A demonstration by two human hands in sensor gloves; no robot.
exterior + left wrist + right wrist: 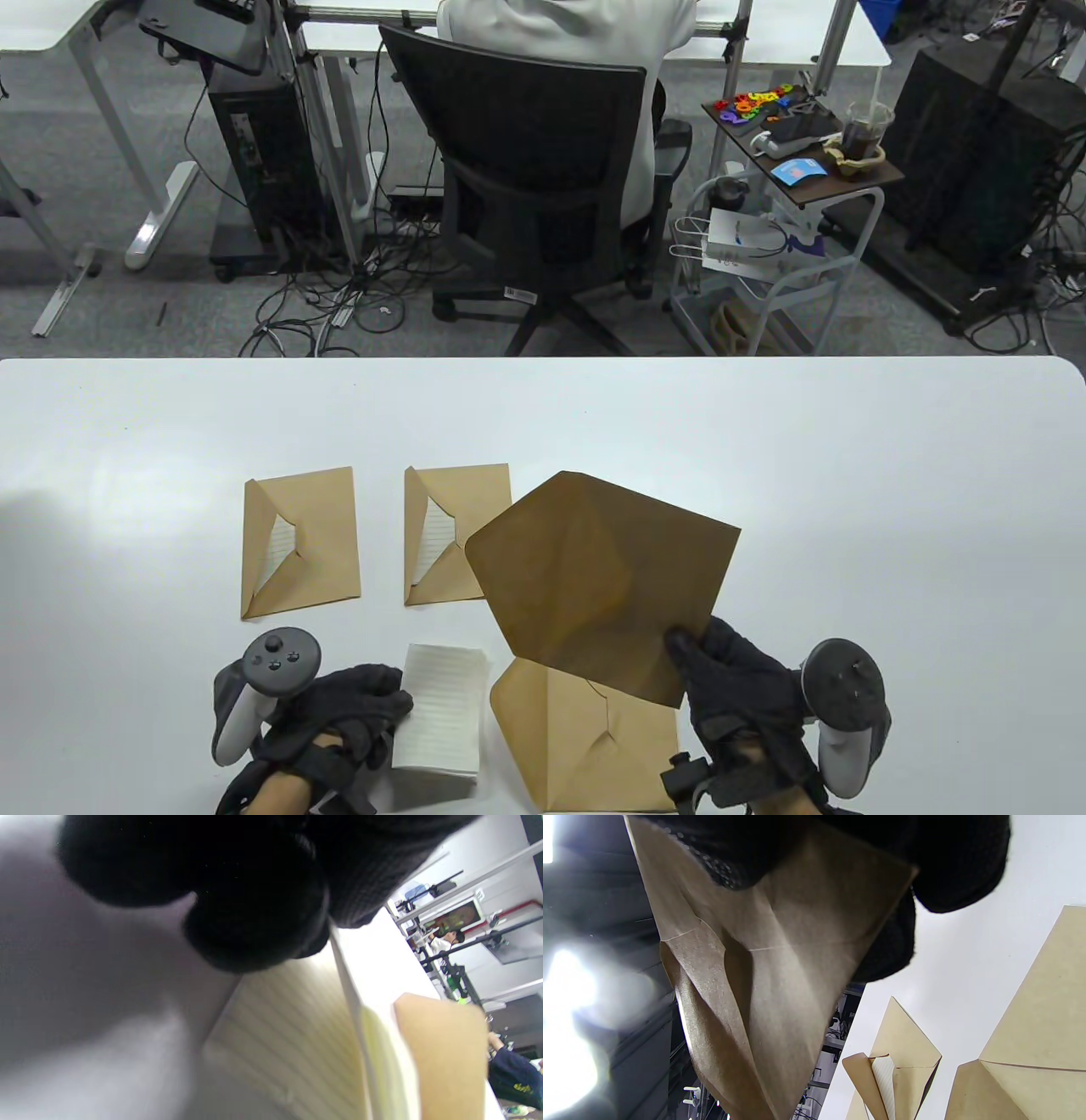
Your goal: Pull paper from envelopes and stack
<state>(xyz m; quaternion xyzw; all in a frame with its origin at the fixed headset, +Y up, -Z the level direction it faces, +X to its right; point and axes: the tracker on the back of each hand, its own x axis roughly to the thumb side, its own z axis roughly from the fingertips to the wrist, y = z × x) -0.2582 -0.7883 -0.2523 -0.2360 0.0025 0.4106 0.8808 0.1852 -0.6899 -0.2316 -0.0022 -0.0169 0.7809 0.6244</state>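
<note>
Right hand [747,679] pinched lifted envelope [607,577] by near corner, flap open, apparently emptied. Left hand [339,713] pressed flat on paper stack [441,709], left of lifted envelope. Two filled envelopes [301,543] beyond stack, long axes running away; left hand nearer.

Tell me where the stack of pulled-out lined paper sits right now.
In the table view the lined paper lies near the front edge, left of centre, under the left hand's fingertips, with the flat empty envelope just to its right.
</note>
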